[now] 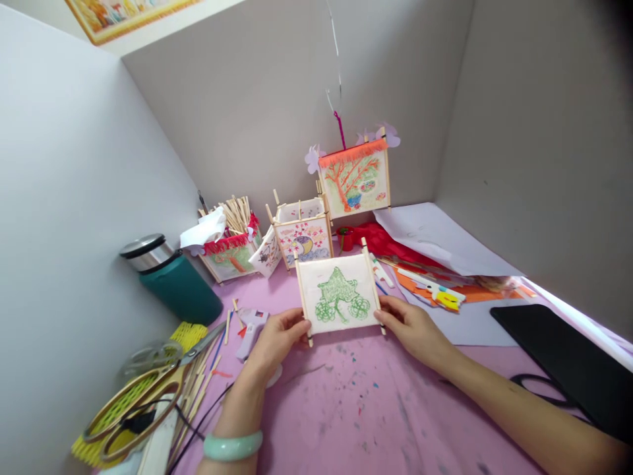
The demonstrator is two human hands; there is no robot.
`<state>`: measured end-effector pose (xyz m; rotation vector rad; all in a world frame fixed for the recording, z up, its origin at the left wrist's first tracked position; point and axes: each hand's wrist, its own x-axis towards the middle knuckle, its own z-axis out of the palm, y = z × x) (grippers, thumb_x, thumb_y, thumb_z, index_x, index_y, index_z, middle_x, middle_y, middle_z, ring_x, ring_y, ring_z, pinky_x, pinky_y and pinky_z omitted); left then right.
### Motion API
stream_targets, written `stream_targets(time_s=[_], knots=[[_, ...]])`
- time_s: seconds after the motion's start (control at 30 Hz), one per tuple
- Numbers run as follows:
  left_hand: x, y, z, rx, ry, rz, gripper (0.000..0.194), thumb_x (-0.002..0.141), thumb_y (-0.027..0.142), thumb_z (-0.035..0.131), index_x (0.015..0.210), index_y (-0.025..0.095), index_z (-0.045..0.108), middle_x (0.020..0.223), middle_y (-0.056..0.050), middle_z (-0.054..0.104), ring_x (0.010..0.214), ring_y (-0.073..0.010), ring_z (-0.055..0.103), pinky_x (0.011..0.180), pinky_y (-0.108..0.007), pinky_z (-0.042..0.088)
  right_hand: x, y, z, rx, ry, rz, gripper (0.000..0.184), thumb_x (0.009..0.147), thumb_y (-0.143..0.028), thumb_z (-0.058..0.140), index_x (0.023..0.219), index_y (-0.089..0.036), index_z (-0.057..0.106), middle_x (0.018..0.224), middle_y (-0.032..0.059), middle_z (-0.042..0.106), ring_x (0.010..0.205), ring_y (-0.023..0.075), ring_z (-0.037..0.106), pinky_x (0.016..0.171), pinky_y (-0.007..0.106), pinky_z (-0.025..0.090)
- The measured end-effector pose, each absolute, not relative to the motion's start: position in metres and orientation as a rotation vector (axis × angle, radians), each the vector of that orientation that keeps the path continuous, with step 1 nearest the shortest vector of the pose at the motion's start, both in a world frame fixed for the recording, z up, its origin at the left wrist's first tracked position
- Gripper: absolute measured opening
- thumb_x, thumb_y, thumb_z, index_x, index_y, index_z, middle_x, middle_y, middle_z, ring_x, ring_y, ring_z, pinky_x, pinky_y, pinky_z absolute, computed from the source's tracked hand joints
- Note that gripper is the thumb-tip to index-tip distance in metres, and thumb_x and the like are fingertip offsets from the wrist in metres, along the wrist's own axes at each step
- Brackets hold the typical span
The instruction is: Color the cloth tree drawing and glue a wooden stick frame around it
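Note:
Between my two hands, a small square panel (341, 297) is held upright just above the purple table. Its white face carries a green drawing of a tree-like shape, and a thin wooden stick runs down each side. My left hand (284, 336) pinches the lower end of the left stick (300, 290). The lower end of the right stick (372, 277) is between the thumb and fingers of my right hand (408, 326). Behind the panel stands a box-shaped lantern (304, 241) with a drawn face and corner sticks. Part of the table behind the panel is hidden.
A finished-looking lantern (355, 178) with orange fringe hangs behind. Left are a green bottle (180, 284), a stick-filled box (230, 254), a glue gun (252, 333) and large scissors (133, 409). Right lie white paper (435, 237), markers (430, 284), a black tablet-like slab (558, 356) and black-handled scissors (541, 389).

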<state>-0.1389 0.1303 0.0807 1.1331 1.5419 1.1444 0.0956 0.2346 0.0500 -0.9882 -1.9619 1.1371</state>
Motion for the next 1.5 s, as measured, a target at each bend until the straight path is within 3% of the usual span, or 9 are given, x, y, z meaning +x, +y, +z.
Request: stream_targets(time_s=[0.2,0.47,0.67,0.83,1.03,1.2,1.33,1.5], knots=[[-0.140,0.132,0.077,1.412,1.744,1.174,0.017,0.074,0.023,0.055,0.084,0.015,0.066,0.075,0.000,0.064,0.065,-0.0114,0.054,0.063,-0.022,0.041,0.097,0.233,0.050,-0.995,-2.003,0.897,0.023,0.085,-0.035,0.046,0.095,-0.021,0.060,0.088,0.0034,0.066,0.077,0.0194,0.059,0.070,0.030,0.043],[-0.140,0.134,0.072,1.600,1.957,0.919,0.017,0.072,0.021,0.052,0.079,0.017,0.067,0.071,0.000,0.064,0.066,-0.0139,0.053,0.061,-0.023,0.037,0.095,0.236,0.045,-1.036,-2.154,0.813,0.021,0.086,-0.033,0.042,0.085,-0.020,0.058,0.082,0.0029,0.065,0.076,0.0202,0.059,0.068,0.030,0.041],[-0.139,0.134,0.072,1.492,1.885,0.996,0.016,0.073,0.020,0.051,0.078,0.016,0.066,0.065,0.001,0.060,0.059,-0.0112,0.048,0.057,-0.022,0.035,0.096,0.236,0.043,-1.007,-2.137,0.780,0.022,0.086,-0.035,0.041,0.084,-0.020,0.056,0.081,0.0037,0.064,0.075,0.0202,0.059,0.067,0.030,0.041],[-0.138,0.132,0.075,1.308,1.661,1.087,0.022,0.076,0.027,0.054,0.089,0.013,0.064,0.064,0.001,0.057,0.052,-0.0085,0.045,0.052,-0.022,0.037,0.096,0.232,0.048,-1.017,-2.036,0.876,0.030,0.087,-0.042,0.042,0.099,-0.020,0.059,0.079,0.0016,0.064,0.069,0.0183,0.058,0.064,0.028,0.042],[-0.138,0.133,0.073,1.124,1.572,1.142,0.053,0.075,0.033,0.059,0.122,0.015,0.044,0.064,0.003,0.056,0.050,-0.0102,0.049,0.043,-0.021,0.040,0.094,0.233,0.043,-1.048,-1.903,1.014,0.048,0.086,-0.043,0.044,0.127,-0.019,0.044,0.067,-0.0026,0.057,0.059,0.0162,0.051,0.059,0.027,0.042],[-0.136,0.132,0.072,1.068,1.625,1.125,0.038,0.074,0.034,0.060,0.105,0.018,0.046,0.063,0.003,0.056,0.051,-0.0107,0.052,0.039,-0.019,0.039,0.096,0.231,0.046,-1.088,-1.946,1.018,0.041,0.086,-0.047,0.043,0.117,-0.020,0.051,0.062,-0.0034,0.051,0.058,0.0167,0.051,0.058,0.028,0.041],[-0.136,0.128,0.079,1.113,1.526,1.152,0.029,0.076,0.037,0.060,0.093,0.018,0.045,0.078,-0.002,0.062,0.057,-0.0100,0.054,0.045,-0.020,0.043,0.098,0.227,0.052,-1.091,-1.950,1.028,0.041,0.088,-0.049,0.038,0.115,-0.022,0.052,0.063,-0.0023,0.055,0.061,0.0177,0.053,0.061,0.030,0.043],[-0.140,0.123,0.089,1.179,1.387,1.172,0.033,0.075,0.033,0.062,0.098,0.020,0.043,0.098,-0.007,0.063,0.065,-0.0114,0.059,0.053,-0.024,0.048,0.098,0.225,0.055,-0.983,-1.918,1.029,0.041,0.090,-0.048,0.036,0.119,-0.022,0.050,0.073,0.0008,0.059,0.068,0.0182,0.057,0.064,0.030,0.045]])
